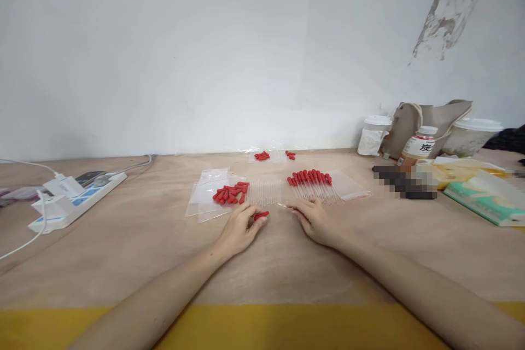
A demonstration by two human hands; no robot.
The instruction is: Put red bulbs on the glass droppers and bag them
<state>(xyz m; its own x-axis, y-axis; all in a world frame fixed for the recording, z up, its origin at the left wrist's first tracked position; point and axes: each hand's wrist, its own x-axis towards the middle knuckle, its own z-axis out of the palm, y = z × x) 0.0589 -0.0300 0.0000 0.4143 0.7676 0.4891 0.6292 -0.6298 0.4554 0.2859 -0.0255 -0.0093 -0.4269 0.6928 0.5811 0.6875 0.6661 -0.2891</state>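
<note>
Between the thumb and fingers of my left hand [243, 229] is a red rubber bulb [261, 215]. My right hand [315, 222] pinches a thin clear glass tube [284, 205], whose free end points left toward the bulb; the two are apart. Beyond my left hand, loose red bulbs [229, 194] lie heaped on clear plastic bags [207, 191]. A row of bare clear tubes [264, 192] lies between my hands, a little farther off. Past my right hand, several droppers with red bulbs on their tubes [310, 177] lie side by side, partly on another clear bag [348, 185].
Small bags with red bulbs [261, 156] lie near the wall. A white power strip [77, 205] with chargers and cables is at left. At right stand a drink bottle [417, 147], lidded cups [374, 135], a grey bag [438, 117] and a green tissue pack [488, 197].
</note>
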